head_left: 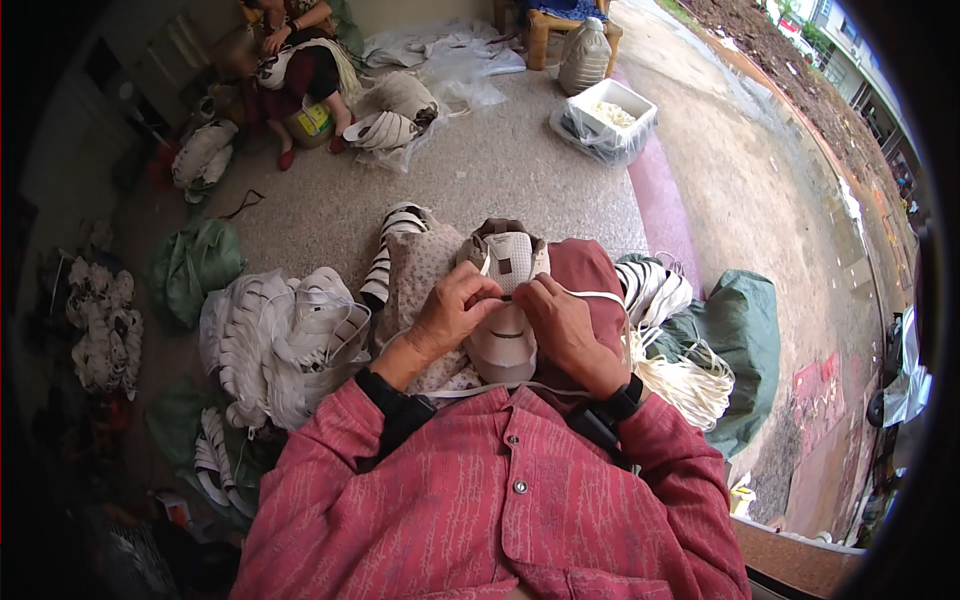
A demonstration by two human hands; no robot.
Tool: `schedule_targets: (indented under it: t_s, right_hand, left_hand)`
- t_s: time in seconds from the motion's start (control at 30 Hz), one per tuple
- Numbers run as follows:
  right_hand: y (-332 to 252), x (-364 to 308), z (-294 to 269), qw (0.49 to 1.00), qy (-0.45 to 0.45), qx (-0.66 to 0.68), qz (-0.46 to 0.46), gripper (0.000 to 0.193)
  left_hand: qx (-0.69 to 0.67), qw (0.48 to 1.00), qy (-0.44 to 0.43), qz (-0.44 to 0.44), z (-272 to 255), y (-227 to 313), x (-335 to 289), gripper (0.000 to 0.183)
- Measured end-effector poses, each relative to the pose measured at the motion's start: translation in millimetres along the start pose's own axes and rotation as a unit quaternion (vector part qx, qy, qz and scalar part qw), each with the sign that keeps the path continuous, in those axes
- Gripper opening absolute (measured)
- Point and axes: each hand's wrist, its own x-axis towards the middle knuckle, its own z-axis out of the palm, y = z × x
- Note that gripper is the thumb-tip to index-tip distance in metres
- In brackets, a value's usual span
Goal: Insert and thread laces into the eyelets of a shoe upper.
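Ran this remotely: shoe (498,350) sat on lap (585,265), toe inward. Left hand (452,312), right hand (562,318) pinched nearly closed, seemingly on lace (597,295). Guessed shoe light, upper soft, lace limp; I'd grip sole edges.

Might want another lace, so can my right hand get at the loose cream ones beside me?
Likely yes: the right hand is busy at the shoe, but the loose cream laces lie on its own side, largely uncovered.
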Motion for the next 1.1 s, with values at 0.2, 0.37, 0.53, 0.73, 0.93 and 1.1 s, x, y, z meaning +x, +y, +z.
schedule_targets:
  t_s: [0.2,0.37,0.53,0.73,0.93,1.1]
  right_hand:
    - [-7.1,1.0,-6.9,0.999,-0.016,0.034,0.038,0.013]
    - [-8.1,-4.7,-15.2,0.988,-0.036,0.102,0.113,0.019]
    - [12.1,-21.9,-22.9,0.994,-0.009,-0.035,0.105,0.013]
    - [9.3,-29.6,-55.8,0.997,0.051,-0.032,0.050,0.007]
    - [-14.7,-49.0,-117.9,0.725,-0.059,0.637,0.255,0.003]
    - [15.1,-88.1,-153.1,0.504,0.237,0.830,0.038,0.018]
  left_hand:
    - [0.008,1.000,0.001,0.017,3.2,-2.8,3.7,0.010]
    - [0.075,0.997,0.017,0.005,-12.4,-11.6,-15.3,0.007]
    - [0.329,0.903,0.273,-0.043,-126.8,-55.8,-70.7,0.007]
    - [0.248,0.839,0.442,-0.196,-175.2,-60.4,-116.8,0.024]
    - [-0.586,0.705,0.372,-0.147,-136.7,-13.8,-59.1,0.021]
    - [-0.827,0.550,0.119,-0.016,-133.1,-10.2,-40.5,0.024]
